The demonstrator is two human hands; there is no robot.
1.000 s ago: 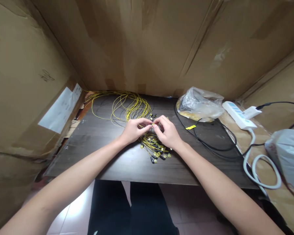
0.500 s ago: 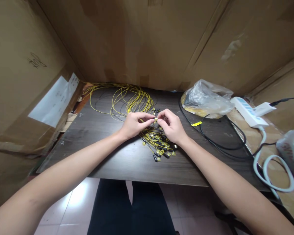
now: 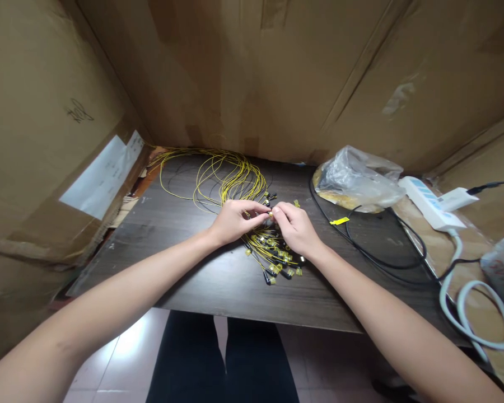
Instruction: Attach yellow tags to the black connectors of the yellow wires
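Note:
A bundle of thin yellow wires lies coiled at the back of the dark wooden table. Their ends, with small black and yellow connectors, fan out toward me. My left hand and my right hand meet fingertip to fingertip above these ends. Together they pinch one small yellow connector on a wire end. A single loose yellow connector rests just behind my right hand.
Cardboard walls enclose the table at the back and left. A clear plastic bag sits at the back right, with a yellow tag and black cables beside it. A white power strip and white cord lie at the right.
My hands have stayed together over the connector ends, fingers shifting slightly on the small connector. The camera has tilted a little, so the table sits slightly lower in view.

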